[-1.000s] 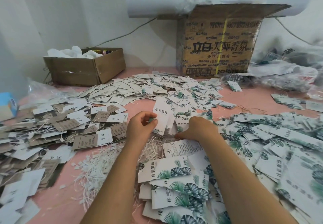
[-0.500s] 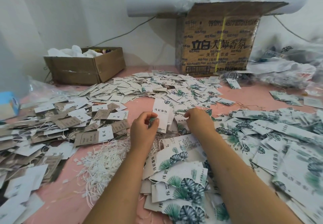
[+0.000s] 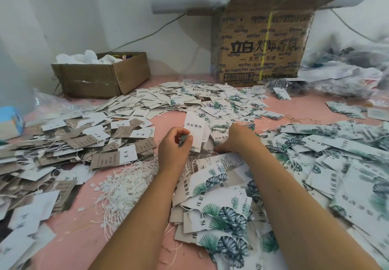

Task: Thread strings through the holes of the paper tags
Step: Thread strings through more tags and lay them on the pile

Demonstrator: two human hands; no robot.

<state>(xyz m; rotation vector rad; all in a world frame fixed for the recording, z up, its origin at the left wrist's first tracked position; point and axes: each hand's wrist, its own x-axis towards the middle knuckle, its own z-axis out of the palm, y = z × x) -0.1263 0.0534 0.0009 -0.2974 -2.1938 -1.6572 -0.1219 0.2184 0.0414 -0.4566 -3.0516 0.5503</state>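
In the head view the left grip (image 3: 175,143) is curled, its thumb and fingers pinching the lower edge of a white tag (image 3: 195,129), which stands upright just above it. The right grip (image 3: 240,139), just beside the left, lies knuckles-up on the heap of leaf-print tags (image 3: 221,213); its fingers are tucked out of sight, so I cannot tell whether it grasps one. A tangle of strings (image 3: 126,183) lies on the pink surface (image 3: 80,234) below the left grip, near its wrist.
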